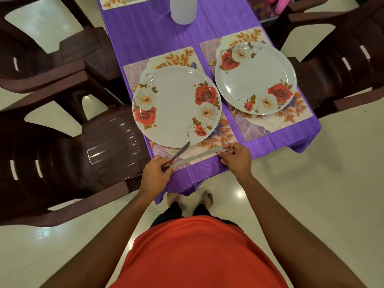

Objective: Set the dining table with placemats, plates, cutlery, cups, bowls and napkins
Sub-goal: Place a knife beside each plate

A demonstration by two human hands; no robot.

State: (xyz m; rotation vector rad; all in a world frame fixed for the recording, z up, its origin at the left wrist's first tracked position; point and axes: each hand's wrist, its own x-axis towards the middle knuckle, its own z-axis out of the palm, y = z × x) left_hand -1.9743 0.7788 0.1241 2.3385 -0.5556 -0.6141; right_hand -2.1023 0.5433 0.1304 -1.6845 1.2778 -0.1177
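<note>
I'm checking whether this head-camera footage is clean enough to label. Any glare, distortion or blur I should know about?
Head view: wide-angle bending curves the chairs and table edges; ceiling-light glare on the right plate and floor tiles; soft shadowless lighting; the knives between the left hand and right hand are sharp; the cup is cropped at top.

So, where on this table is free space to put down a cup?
Bare purple cloth lies between the white tumbler and the two near placemats. A narrow strip runs between those mats. It is crowded at the near edge: the left hand and right hand hold knives just below the near plate.
</note>
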